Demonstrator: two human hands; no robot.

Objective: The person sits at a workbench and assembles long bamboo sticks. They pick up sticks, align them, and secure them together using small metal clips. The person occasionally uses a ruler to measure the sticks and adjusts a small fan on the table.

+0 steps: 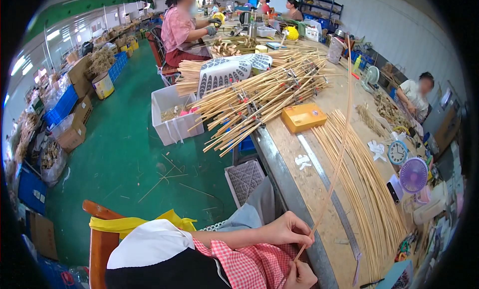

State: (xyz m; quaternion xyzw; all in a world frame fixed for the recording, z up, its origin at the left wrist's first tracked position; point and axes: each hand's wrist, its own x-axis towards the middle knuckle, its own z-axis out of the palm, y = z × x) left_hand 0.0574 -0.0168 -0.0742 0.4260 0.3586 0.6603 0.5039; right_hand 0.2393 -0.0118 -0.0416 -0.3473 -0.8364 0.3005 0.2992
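A long, thin, pale rattan strip (335, 176) rises from my hands and slants up past the table, its upper end standing in the air. My left hand (288, 230) pinches it between thumb and fingers near its lower end. Just below, at the picture's lower edge, my right hand (300, 276) is closed on the strip's bottom part. Both hands are over my lap, where a red-and-white checked apron (249, 261) lies, beside the table's metal edge. Many similar loose rattan sticks (366, 189) lie lengthwise on the table to the right.
A metal ruler (333, 194) lies between me and the loose sticks. Farther off are a yellow box (303, 118) and clamped stick bundles (264, 97). A white bin (172, 114) stands on the green floor. A purple fan (413, 175) and blue clock (397, 152) stand right. Other people sit around the table.
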